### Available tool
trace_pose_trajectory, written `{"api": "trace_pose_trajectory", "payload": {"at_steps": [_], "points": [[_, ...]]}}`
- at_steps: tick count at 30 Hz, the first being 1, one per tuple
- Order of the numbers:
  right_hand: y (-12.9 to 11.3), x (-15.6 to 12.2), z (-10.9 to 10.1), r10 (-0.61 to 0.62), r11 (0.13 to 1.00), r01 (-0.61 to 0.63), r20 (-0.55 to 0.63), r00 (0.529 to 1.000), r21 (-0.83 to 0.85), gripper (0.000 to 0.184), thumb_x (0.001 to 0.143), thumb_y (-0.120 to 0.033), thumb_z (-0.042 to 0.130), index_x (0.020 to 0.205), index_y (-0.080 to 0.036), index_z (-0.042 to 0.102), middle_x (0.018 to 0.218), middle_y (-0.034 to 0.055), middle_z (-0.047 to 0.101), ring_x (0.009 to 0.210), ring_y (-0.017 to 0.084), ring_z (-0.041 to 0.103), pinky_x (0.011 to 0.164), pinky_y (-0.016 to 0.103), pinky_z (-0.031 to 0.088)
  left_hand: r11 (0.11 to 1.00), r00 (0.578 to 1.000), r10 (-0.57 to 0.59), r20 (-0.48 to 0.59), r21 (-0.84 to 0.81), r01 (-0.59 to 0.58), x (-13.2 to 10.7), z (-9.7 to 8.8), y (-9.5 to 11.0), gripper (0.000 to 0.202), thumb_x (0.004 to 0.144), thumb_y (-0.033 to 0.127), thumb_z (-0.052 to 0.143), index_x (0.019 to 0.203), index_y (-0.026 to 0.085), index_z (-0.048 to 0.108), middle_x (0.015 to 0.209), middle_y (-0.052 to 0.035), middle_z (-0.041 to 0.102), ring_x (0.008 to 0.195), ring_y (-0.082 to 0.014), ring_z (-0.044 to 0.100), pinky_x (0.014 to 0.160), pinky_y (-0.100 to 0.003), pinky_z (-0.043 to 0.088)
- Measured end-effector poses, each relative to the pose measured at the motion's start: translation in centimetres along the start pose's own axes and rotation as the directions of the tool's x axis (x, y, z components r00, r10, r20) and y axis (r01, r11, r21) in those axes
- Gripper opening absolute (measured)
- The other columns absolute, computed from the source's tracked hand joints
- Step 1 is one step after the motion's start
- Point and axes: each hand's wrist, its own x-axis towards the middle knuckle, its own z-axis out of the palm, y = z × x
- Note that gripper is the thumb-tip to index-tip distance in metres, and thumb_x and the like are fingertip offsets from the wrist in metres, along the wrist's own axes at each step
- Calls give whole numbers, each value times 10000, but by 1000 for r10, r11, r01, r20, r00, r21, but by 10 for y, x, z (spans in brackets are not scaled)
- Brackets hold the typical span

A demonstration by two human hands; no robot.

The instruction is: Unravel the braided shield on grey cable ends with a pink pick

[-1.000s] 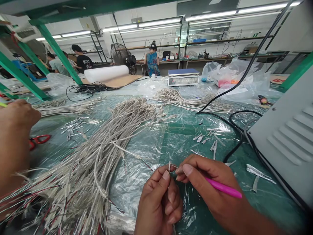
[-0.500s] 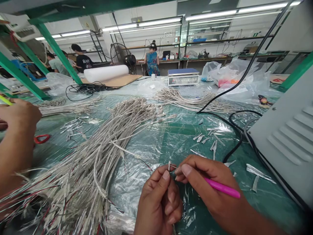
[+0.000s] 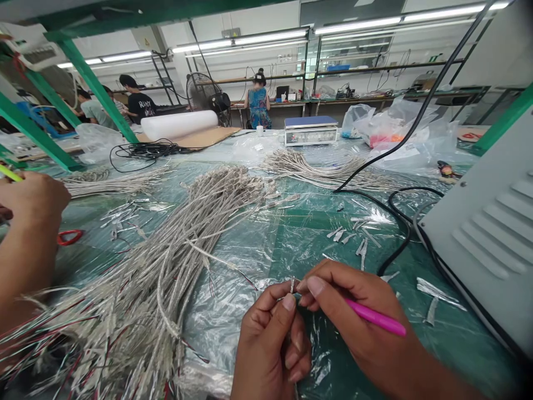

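My left hand (image 3: 272, 339) pinches the silvery end of a thin cable (image 3: 292, 285) between thumb and forefinger, its other fingers curled. The cable runs down behind those fingers, mostly hidden. My right hand (image 3: 358, 319) is closed around a slim tool with a pink handle (image 3: 377, 318), held like a pen. The tool's tip meets the cable end, partly covered by my fingertips. To the left of my hands lies a large bundle of shielded cables (image 3: 175, 239), with red, black and white wire ends near the front.
A co-worker's hand (image 3: 33, 194) at the left holds a yellow-green tool (image 3: 10, 173). Foil scraps (image 3: 362, 253) lie right of centre. A black cord (image 3: 400, 250) crosses beside a grey vented machine (image 3: 483, 239). Another cable bundle (image 3: 320, 169) and a scale (image 3: 311, 130) are farther back.
The cable end has shifted slightly right and down, closer against my right fingertips. The thin tool tip that showed between my hands is now mostly hidden. The view has moved slightly.
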Motion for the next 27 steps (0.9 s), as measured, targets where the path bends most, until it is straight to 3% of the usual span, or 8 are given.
{"api": "trace_pose_trajectory", "payload": {"at_steps": [8,14,21,27], "points": [[1,0,2,-148,989,150,90,985,-6,214,941,-215,532,764,-200,651,763,-1,641,706,121,607,698,239,477,1000,1000,15,8,7,-15,-1,-1,-1,108,842,271,695,902,182,679,444,74,448,345,-8,189,309,-96,269],[-2,1,-3,-130,991,128,-66,989,-36,302,969,-282,490,690,-203,576,691,-12,586,650,120,561,624,238,438,1000,1000,-3,19,-13,4,-1,2,4,156,852,279,675,951,158,676,483,65,458,361,-9,187,317,-96,247],[0,-2,-1,-122,989,123,13,992,-78,364,981,-307,462,637,-195,505,634,-18,531,592,112,521,592,244,415,999,999,-6,38,-37,7,-2,1,4,109,864,265,657,902,163,666,483,68,444,364,-8,159,319,-93,244],[-2,-1,-1,-120,991,118,-26,992,-66,351,980,-323,462,663,-201,547,642,-7,553,609,127,539,596,256,426,999,999,1,46,-51,2,-1,0,4,95,888,256,618,867,165,633,502,62,448,366,-15,166,323,-103,248]]}}
